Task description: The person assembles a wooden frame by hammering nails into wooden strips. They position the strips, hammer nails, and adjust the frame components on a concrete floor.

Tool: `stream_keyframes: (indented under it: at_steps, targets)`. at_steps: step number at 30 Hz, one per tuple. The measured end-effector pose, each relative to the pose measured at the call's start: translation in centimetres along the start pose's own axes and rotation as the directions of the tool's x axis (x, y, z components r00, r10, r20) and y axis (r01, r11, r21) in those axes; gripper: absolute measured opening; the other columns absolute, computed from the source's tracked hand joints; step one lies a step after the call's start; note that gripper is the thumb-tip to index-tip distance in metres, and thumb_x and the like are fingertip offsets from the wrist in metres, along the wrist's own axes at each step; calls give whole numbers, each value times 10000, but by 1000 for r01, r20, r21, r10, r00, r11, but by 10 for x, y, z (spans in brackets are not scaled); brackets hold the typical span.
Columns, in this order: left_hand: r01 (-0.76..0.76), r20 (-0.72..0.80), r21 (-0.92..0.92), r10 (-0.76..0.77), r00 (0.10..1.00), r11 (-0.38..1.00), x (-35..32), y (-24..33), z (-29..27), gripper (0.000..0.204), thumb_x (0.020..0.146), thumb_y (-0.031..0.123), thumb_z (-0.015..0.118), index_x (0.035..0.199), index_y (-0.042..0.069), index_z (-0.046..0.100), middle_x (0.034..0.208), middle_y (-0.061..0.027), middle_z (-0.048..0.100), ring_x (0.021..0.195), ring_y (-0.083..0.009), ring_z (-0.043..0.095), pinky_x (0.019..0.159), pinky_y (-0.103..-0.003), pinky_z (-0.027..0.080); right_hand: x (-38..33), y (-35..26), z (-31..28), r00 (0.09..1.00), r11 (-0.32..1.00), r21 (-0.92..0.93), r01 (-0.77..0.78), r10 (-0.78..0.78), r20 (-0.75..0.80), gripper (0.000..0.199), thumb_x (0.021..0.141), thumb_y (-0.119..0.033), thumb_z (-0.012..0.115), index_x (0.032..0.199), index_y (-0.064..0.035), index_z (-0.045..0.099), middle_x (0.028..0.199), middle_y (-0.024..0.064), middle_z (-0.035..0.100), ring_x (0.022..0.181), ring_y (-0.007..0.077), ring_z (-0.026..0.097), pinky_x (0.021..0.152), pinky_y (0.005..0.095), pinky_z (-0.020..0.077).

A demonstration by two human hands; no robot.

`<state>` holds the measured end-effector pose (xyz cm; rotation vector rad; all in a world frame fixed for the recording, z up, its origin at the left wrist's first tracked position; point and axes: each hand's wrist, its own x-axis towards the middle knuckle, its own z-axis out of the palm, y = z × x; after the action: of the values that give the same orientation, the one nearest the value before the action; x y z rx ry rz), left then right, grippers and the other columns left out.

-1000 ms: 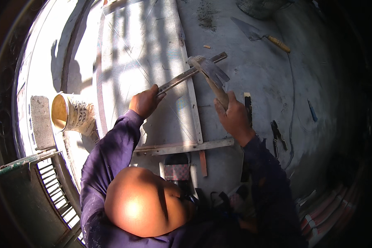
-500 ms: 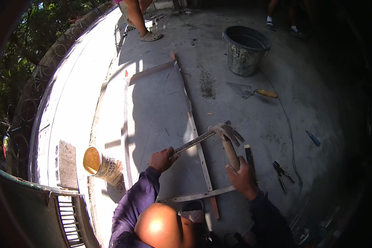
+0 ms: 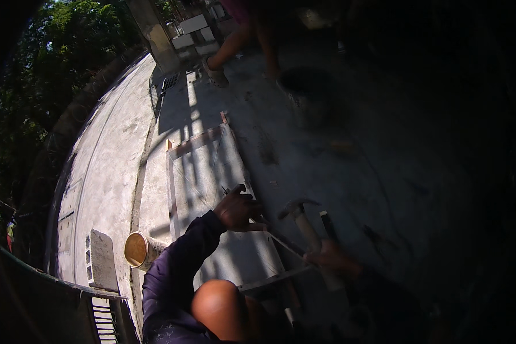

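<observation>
Head view: a hammer was gripped by the right hand; a strip was seen between both hands. Beneath the left hand, whose hold could not be told, a frame was laid.

A weathered concrete pillar stands beside a grey concrete floor. Pale concrete blocks are stacked just right of it, a drain grate lies near its foot, and leafy trees rise to its left. Sun brightens the pavement left of it; deep shadow covers the floor to its right.
</observation>
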<state>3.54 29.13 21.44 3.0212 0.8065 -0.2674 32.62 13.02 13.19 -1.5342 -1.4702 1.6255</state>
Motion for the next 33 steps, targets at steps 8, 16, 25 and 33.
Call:
stream_keyframes:
  at_steps: [8, 16, 25, 33]
  targets:
    - [195, -105, -949, -828, 550, 249, -17, 43, 76, 582, 979, 431, 661, 1372, 23, 531, 1170, -159, 658, 1072, -267, 638, 912, -396, 500, 41, 9, 56, 959, 889, 457, 35, 98, -266, 180, 928, -102, 679, 974, 56, 605, 878, 120, 702, 793, 168, 712, 679, 297, 555]
    - [49, 305, -920, -630, 714, -390, -1, 114, 161, 461, 1067, 507, 465, 1196, 72, 545, 1071, -58, 607, 1027, -184, 616, 860, -332, 522, 85, 4, 119, 902, 924, 352, 149, 19, -431, 311, 851, -165, 707, 1024, 85, 642, 788, 99, 681, 692, 159, 663, 608, 312, 515]
    - [80, 285, -925, -543, 790, -371, -21, 50, 201, 400, 1076, 473, 434, 1234, 113, 508, 1035, -57, 565, 825, -159, 581, 687, -356, 533, 69, 0, 64, 920, 929, 354, 105, 45, -389, 306, 869, -136, 680, 1103, 53, 622, 778, 81, 657, 641, 132, 632, 594, 313, 525]
    - [425, 520, -854, -512, 683, -301, -52, 13, 225, 583, 1047, 614, 390, 1162, 72, 571, 897, -54, 567, 632, -102, 516, 544, -270, 453, 30, 38, 30, 934, 994, 113, -6, 46, -355, 304, 987, -162, 634, 1191, 38, 532, 726, 43, 582, 645, 113, 597, 574, 306, 486]
